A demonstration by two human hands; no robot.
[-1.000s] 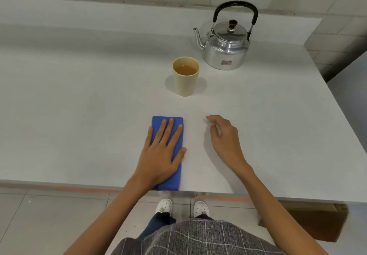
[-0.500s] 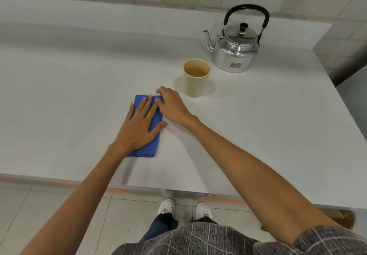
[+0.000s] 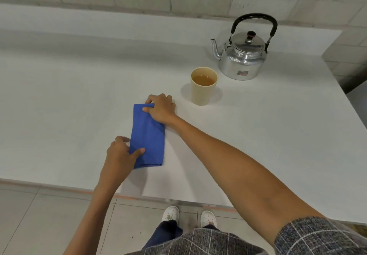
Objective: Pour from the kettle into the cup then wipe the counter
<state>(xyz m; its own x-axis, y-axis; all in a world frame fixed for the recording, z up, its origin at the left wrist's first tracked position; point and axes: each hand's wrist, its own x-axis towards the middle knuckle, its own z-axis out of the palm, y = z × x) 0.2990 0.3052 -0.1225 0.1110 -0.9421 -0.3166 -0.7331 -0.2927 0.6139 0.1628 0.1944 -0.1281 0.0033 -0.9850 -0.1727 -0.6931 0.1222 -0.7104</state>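
we see the folded blue cloth lying flat on the white tabletop, its long axis running from 12 to 6 o'clock. our right hand pinches the cloth's far end, at 12 o'clock, fingers curled over the edge and thumb on top, the arm reaching in from 4 o'clock. our left hand grips the near left edge, at 7 o'clock, thumb pressed on the fabric. the cup, holding amber liquid, stands upright at 2 o'clock of the cloth, near the right hand but apart. the kettle sits beyond it, spout pointing to 9 o'clock.
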